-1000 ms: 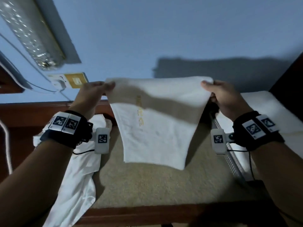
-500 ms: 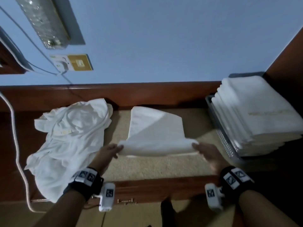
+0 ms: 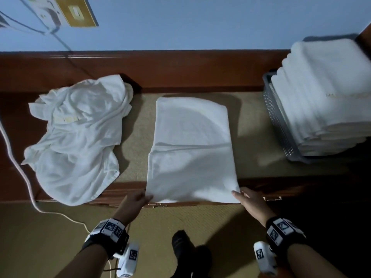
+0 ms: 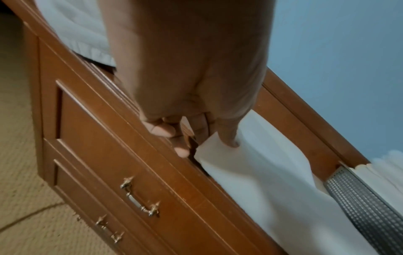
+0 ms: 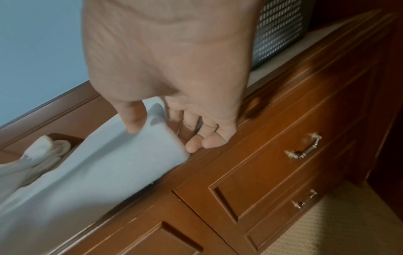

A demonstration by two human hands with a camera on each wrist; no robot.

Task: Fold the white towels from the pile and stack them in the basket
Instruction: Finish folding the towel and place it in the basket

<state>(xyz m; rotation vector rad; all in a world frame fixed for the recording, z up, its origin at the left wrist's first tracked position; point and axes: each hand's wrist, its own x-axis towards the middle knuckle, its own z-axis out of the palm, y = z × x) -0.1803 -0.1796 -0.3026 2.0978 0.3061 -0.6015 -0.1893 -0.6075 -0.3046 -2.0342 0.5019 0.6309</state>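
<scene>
At the left of the frame lies the crumpled pile of white towels on the tan-topped wooden counter. At centre, the half-folded white towel runs lengthwise away from both hands; the left hand and right hand pinch its near corners. The grey mesh basket, stacked with folded towels, sits at the right, nearer the right hand.

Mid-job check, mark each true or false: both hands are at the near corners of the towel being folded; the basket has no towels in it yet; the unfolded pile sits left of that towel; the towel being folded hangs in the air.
1. True: left hand and right hand each pinch a near corner of the towel.
2. False: the basket already holds a stack of folded towels.
3. True: the pile lies left.
4. False: it lies flat on the dresser top.
</scene>
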